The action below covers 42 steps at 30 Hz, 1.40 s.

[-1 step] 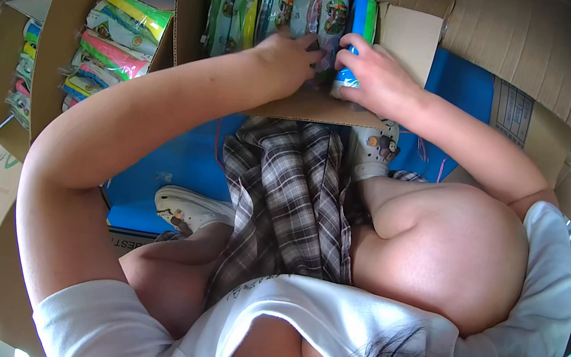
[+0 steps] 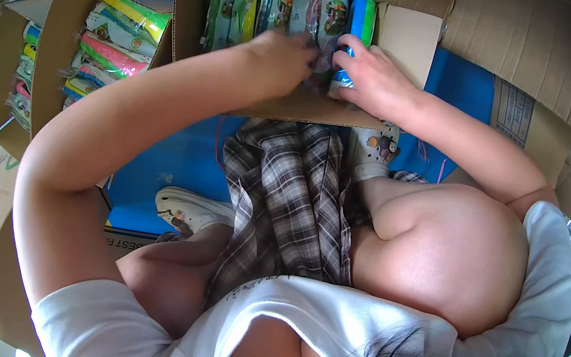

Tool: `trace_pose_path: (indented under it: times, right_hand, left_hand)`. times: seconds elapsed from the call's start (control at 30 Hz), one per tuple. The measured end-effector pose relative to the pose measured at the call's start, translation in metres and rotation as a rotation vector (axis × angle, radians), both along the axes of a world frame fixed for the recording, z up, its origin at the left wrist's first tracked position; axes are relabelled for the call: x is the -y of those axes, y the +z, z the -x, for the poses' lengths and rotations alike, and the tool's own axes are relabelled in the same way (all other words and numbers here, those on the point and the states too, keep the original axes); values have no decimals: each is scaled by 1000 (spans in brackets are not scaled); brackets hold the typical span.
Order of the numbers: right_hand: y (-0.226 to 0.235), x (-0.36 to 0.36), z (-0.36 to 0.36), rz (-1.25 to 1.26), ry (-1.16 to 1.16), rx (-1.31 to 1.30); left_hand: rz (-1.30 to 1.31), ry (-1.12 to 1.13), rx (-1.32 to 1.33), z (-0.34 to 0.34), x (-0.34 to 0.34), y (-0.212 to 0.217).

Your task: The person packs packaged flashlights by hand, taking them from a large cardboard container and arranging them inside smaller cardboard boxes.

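A cardboard box stands open in front of me, holding a row of upright plastic-wrapped packs. At the row's right end is a blue pack with a green stripe. My right hand grips this one, fingers on its left side and thumb low. My left hand reaches over the row with bent fingers against the crinkled clear wrapper of a white-and-green pack. Blur hides whether those fingers close on it. Further left in the row, green-and-yellow packs are partly covered by my left hand and forearm.
To the left stands another open box with stacked colourful packs; beyond it is one more box with packs. Cardboard lies at upper right. Blue flooring shows beneath. My shoe is close to the front box.
My left hand has shifted slightly left and downward, and its fingers look more curled. My right hand stays at the blue pack, a touch further left.
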State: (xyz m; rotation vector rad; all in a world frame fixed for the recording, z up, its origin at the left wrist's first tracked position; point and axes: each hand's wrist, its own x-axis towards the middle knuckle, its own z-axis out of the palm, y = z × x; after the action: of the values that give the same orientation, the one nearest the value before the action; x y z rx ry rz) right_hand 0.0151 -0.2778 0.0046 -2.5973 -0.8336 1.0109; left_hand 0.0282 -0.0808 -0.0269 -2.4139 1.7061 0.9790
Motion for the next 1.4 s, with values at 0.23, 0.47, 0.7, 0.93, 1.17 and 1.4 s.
trace_pose_path:
  times: [0.23, 0.47, 0.7, 0.93, 1.17, 1.4]
  right_hand:
    - [37, -23, -29, 232, 269, -101]
    - [0, -20, -25, 227, 300, -190]
    - [-23, -11, -21, 243, 245, -62]
    - [-31, 2, -24, 139, 195, -88]
    - [-16, -16, -28, 48, 160, -106]
    - [-27, -60, -21, -335, -468, -652]
  left_hand:
    - [471, 481, 315, -55, -73, 76]
    - [329, 291, 523, -50, -93, 66]
    - [499, 344, 425, -53, -93, 64]
    - [623, 462, 416, -50, -96, 65]
    - [595, 821, 376, -36, -117, 73]
    - [-288, 849, 128, -47, -99, 91]
